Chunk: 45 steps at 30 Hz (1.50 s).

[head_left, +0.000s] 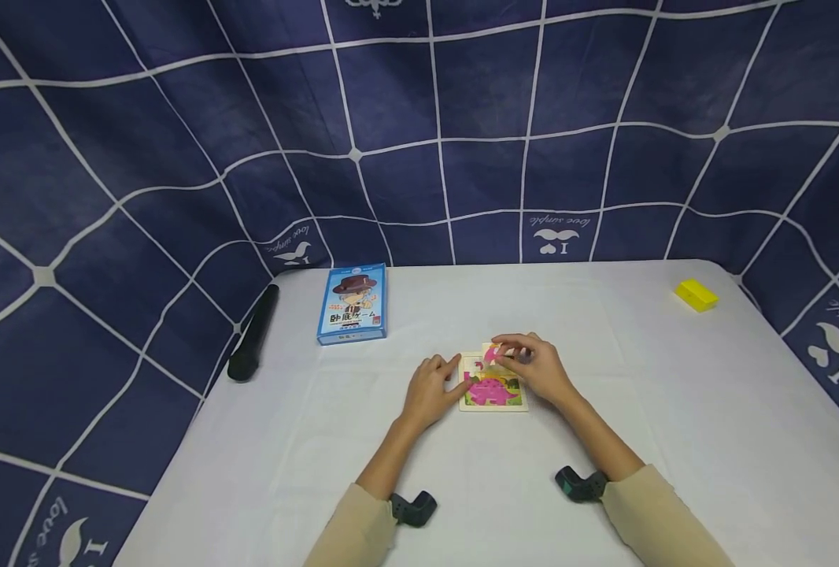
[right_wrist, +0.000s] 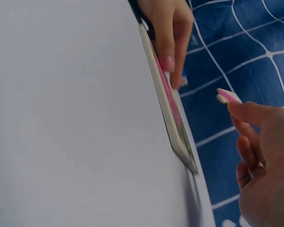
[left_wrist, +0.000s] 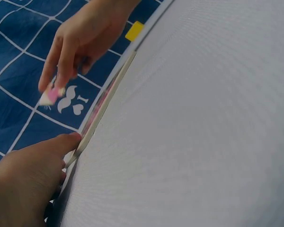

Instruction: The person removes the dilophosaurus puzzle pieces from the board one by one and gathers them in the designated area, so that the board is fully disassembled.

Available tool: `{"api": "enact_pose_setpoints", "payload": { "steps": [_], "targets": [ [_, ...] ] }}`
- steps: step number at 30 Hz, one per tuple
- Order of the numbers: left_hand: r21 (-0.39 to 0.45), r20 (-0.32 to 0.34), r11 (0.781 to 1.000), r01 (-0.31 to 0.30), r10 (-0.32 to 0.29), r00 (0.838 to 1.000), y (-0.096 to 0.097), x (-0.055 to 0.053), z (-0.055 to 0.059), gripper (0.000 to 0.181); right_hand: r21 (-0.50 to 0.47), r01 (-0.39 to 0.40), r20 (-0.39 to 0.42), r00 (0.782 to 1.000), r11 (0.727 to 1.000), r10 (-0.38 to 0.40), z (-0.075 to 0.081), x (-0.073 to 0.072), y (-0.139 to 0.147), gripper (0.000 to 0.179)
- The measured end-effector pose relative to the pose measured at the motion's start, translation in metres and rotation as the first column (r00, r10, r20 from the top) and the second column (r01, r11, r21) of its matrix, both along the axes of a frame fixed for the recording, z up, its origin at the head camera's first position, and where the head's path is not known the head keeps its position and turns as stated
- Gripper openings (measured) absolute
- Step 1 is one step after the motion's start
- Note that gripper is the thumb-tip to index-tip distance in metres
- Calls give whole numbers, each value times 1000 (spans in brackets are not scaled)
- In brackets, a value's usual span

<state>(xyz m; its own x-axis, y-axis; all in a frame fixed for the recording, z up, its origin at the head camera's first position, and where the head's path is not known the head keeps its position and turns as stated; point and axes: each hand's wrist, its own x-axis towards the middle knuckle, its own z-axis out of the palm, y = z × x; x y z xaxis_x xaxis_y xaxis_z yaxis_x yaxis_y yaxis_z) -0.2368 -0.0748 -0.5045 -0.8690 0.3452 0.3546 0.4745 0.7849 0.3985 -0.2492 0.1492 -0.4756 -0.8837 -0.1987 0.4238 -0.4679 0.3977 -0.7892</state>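
Head view: pink-dinosaur jigsaw tray (head_left: pixel 493 409) sat on bench (head_left: pixel 285 457). Right hand (head_left: pixel 538 372) pinched a jigsaw piece (head_left: pixel 490 353) above tray's far side; left hand (head_left: pixel 429 391), fingers loosely extended, touched tray's left edge.

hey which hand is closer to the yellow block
Right. The right hand pinches a piece, left of the yellow block and closer to the person; the left hand is farther left, touching the puzzle.

Puzzle tray (head_left: pixel 493 409) on table (head_left: pixel 490 480), 1 box (head_left: pixel 352 305) behind-left
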Motion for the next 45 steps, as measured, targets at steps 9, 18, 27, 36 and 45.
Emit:
{"api": "enact_pose_setpoints", "payload": {
  "steps": [9, 18, 27, 36, 45],
  "targets": [
    [0, 32, 1000, -11, 11, 999, 1, 0, 1, 57, 40, 166, -54, 985, 985, -164, 8, 11, 60, 34],
    [6, 36, 1000, -15, 14, 999, 1, 1, -1, 58, 72, 200, 9, 980, 977, -201, -7, 14, 93, 27],
    [17, 24, 1000, -10, 10, 1000, 0, 1, -2, 57, 100, 167, 95, 980, 981, -176, -16, 8, 92, 27],
    [28, 21, 1000, -1, 0, 1000, 1, 1, -1, 56, 230, 182, 111, 971, 956, -212, -20, 4, 88, 27],
    [29, 19, 1000, 1, -2, 1000, 0, 1, 0, 55, 312, 177, 106, 970, 933, -219, -21, 3, 86, 26]
  ]
}}
